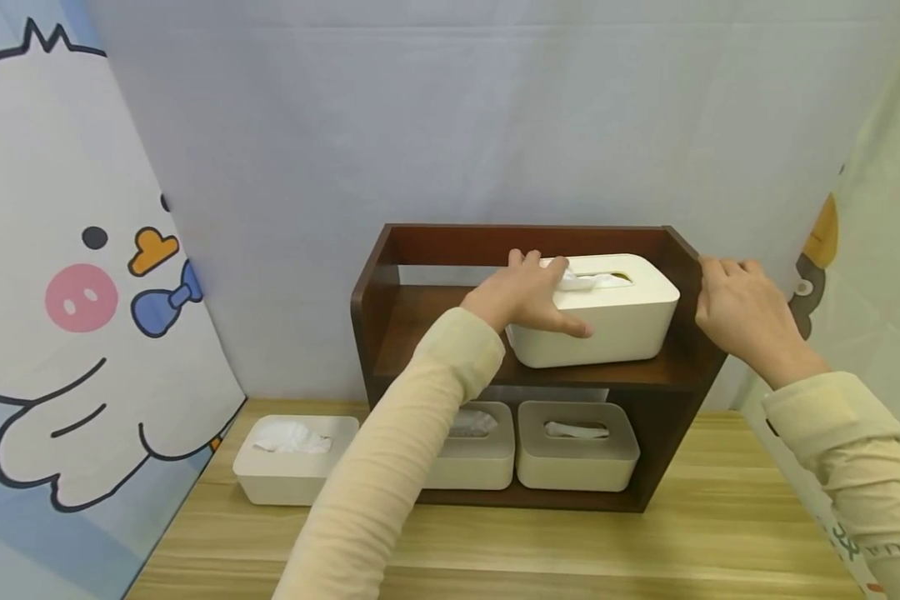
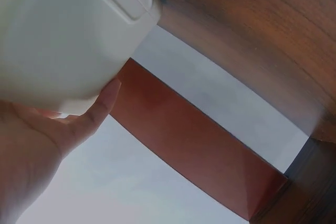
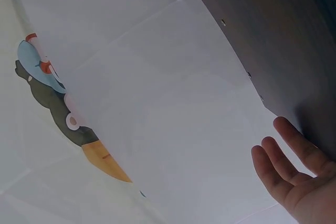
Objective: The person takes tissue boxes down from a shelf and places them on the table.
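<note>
A white tissue box (image 1: pixel 600 321) with tissue in its top slot sits at the right of the brown shelf's upper level, slightly askew. My left hand (image 1: pixel 525 293) holds its left end, thumb along the front face and fingers over the top toward the back. In the left wrist view, a fingertip touches the edge of the box (image 2: pixel 63 40), near a recess in its end. My right hand (image 1: pixel 746 312) rests at the shelf's right side panel (image 1: pixel 693 333). Its fingers (image 3: pixel 283 163) lie loosely extended along the panel's outer side in the right wrist view.
Two tissue boxes stand in the lower level, the middle one (image 1: pixel 468 471) partly behind my left arm and another (image 1: pixel 577 462) at right. Outside the shelf, left, stands another tissue box (image 1: pixel 292 475) on the wooden table (image 1: pixel 540 546). A pale curtain (image 1: pixel 450 125) hangs behind.
</note>
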The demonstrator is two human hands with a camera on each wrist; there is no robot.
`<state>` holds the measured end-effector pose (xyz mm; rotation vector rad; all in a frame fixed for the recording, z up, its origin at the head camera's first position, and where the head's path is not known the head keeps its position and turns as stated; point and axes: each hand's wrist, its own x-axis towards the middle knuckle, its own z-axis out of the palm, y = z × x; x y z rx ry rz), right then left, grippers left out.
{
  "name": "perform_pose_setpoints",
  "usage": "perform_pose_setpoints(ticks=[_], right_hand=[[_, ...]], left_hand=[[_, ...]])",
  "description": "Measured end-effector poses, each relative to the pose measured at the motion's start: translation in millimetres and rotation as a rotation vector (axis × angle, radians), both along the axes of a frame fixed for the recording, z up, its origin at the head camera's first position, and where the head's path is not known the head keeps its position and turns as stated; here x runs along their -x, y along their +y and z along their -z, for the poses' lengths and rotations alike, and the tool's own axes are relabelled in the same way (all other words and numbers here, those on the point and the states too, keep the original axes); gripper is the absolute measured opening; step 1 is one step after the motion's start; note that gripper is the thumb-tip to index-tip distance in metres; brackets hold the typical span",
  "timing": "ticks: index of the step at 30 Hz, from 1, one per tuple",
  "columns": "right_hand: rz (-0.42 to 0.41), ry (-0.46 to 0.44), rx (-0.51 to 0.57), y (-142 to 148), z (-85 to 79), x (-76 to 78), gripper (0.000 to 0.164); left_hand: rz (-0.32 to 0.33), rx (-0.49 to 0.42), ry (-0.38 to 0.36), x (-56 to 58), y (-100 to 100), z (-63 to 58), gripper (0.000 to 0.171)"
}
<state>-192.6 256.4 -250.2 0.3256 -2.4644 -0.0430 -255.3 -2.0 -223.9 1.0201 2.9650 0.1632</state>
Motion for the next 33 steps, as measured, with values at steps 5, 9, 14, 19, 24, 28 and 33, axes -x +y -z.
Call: perform_pose_setpoints(ticks=[5,9,14,19,24,28,33], right_hand=[[-0.002,0.013,-0.007,-3,0.9,-4.7,0.037],[0.021,-0.015,0.007,-7,2.2,-13.3,0.037],[0.037,-0.013,0.005,-13,2.7,-24.1,0.037],[0.044,0.009,0.001,-17,2.2,-33.1,0.037],[0.039,0.025,0.005,-17,2.1,-32.4,0.036],[0.028,0.044,-0.005,-17,3.0,-31.3,0.035],[0.021,0.065,-0.003,-16,4.7,-30.4,0.034]], left_hand=[[0.018,-0.009,0.031,-2.7,-4,0.9,0.099],[0.035,-0.016,0.064,-8.3,-9,2.4,0.096],[0.045,-0.016,0.108,-15.3,-17,2.2,0.093],[0.053,-0.021,0.142,-19.9,-28,-2.5,0.093],[0.039,-0.024,0.153,-19.9,-37,-11.5,0.092],[0.018,-0.021,0.157,-20.5,-45,-20.3,0.092],[0.007,-0.017,0.169,-19.6,-56,-28.6,0.093]])
